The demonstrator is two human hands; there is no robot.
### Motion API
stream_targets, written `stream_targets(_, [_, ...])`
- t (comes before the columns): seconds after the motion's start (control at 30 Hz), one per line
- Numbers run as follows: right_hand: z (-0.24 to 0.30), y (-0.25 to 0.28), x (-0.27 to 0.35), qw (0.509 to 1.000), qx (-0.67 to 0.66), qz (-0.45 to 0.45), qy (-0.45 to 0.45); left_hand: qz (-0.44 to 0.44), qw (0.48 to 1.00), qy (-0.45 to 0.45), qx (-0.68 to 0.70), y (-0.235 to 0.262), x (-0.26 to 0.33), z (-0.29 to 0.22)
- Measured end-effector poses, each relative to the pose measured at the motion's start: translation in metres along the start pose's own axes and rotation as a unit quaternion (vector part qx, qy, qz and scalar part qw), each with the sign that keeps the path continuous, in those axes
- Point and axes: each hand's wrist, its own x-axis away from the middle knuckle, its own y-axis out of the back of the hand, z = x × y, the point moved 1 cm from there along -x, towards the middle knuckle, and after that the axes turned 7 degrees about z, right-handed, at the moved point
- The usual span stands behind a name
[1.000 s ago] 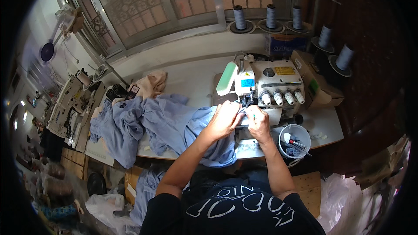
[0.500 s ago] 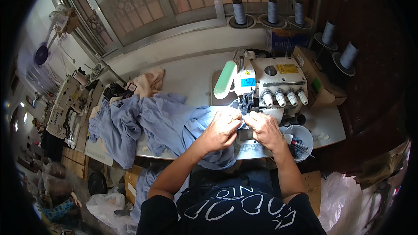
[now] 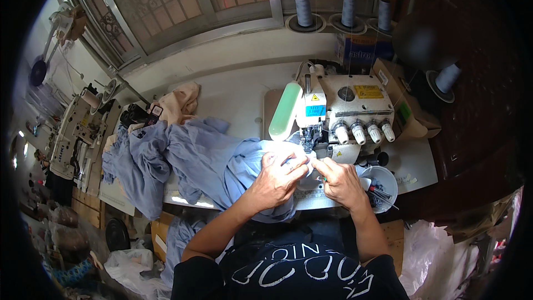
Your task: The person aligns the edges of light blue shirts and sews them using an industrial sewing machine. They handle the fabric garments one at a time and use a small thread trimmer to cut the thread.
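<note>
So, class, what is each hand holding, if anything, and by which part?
The left hand pinches the blue cloth by its right end, in front of the sewing machine. Glare hides what the right hand, fingertips close by, grips.

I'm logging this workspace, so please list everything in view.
Sewing machines: two, white, ahead and far left
Blue cloth: count unclear, blue, left
Rumpled cloth: one heap, peach, back left
Thread cones: at least four, bluish, behind and right
Table: one, whitish, beneath the cloth
Tub: one, white, right
Boxes: at least two, brown and blue, right and behind
Plastic bags: at least two, whitish, lower corners
Window: one, grey frame, back
Clutter: uncountable, mixed, far left
Shirt: one, black, bottom
Left hand: one, bare, on blue cloth
Right hand: one, bare, beside left hand
</note>
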Motion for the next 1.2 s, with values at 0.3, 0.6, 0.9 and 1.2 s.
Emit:
stream_targets(0.3, [-0.001, -0.005, -0.003, 0.999, 0.039, -0.002, -0.011, -0.025, 1.0, 0.009, -0.003, -0.001, -0.005, 0.0])
stream_targets(0.6, [0.004, -0.007, -0.007, 0.997, 0.078, -0.009, -0.003, -0.017, 0.999, -0.006, -0.035, 0.006, -0.007, 0.003])
stream_targets(0.9, [0.005, -0.006, -0.007, 0.999, 0.052, -0.009, -0.003, -0.001, 0.999, 0.046, -0.002, 0.006, 0.0, -0.007])
stream_targets(1.2, [0.014, -0.002, -0.001, 0.999, -0.028, -0.022, 0.004, -0.062, 0.994, 0.09, 0.004, -0.008, 0.005, -0.021])
